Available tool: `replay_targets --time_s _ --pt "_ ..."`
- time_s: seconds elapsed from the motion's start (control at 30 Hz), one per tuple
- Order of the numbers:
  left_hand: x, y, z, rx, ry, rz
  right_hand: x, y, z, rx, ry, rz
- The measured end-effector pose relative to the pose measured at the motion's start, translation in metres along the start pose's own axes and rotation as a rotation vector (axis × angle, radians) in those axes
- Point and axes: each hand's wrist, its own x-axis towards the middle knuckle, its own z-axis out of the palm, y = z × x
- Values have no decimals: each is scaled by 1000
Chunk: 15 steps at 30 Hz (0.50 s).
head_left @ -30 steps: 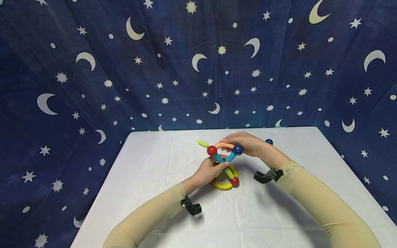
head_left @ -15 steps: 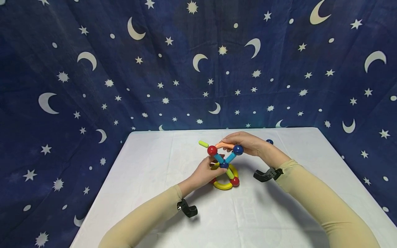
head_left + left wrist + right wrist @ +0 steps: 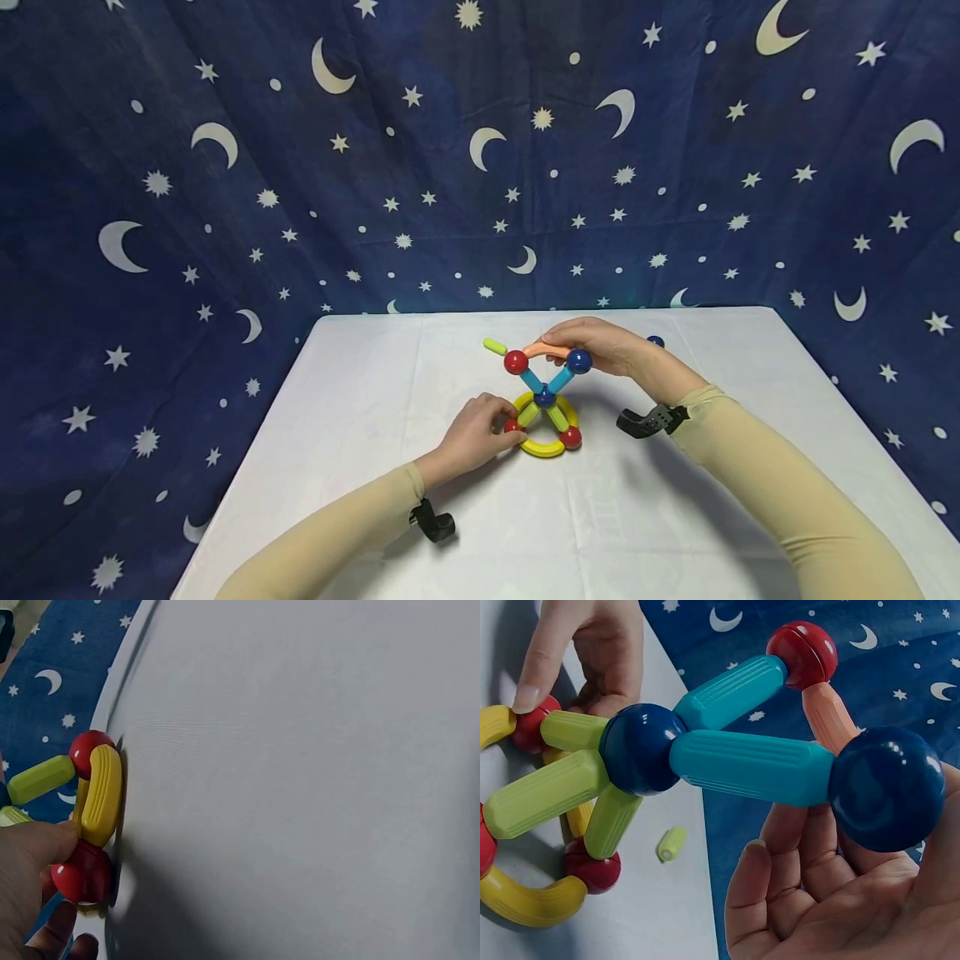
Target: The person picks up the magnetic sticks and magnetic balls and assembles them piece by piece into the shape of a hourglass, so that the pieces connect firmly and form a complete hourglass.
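A magnetic ball-and-rod structure stands in the middle of the table. Curved yellow rods (image 3: 542, 450) and red balls (image 3: 571, 437) form its base ring. Light green rods (image 3: 547, 793) rise from there to a central blue ball (image 3: 544, 396). Two light blue rods (image 3: 754, 766) fork upward to an upper red ball (image 3: 516, 362) and an upper blue ball (image 3: 579, 361), bridged by a curved orange rod (image 3: 547, 350). My right hand (image 3: 600, 346) grips the orange rod from behind. With thumb and fingers, my left hand (image 3: 468, 433) pinches a red ball (image 3: 81, 874) at the base's left.
A loose light green rod (image 3: 495, 346) lies on the white-covered table (image 3: 360, 392) behind the structure. Another blue ball (image 3: 656, 341) sits past my right forearm, partly hidden by it. A dark blue cloth (image 3: 420, 167) with moons and stars hangs around the table's far sides.
My left hand has let go of the structure's middle, near the central blue ball, and moved down and left to a red ball of the base. My right hand has stayed put.
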Motion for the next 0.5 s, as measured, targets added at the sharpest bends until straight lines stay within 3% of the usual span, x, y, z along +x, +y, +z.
replay_targets --time_s 0.27,0.5 --pt "8 -5 -5 14 -17 8 -7 -1 -6 -23 9 19" --pt "24 -13 -9 27 4 18 -24 5 -15 -49 20 46"
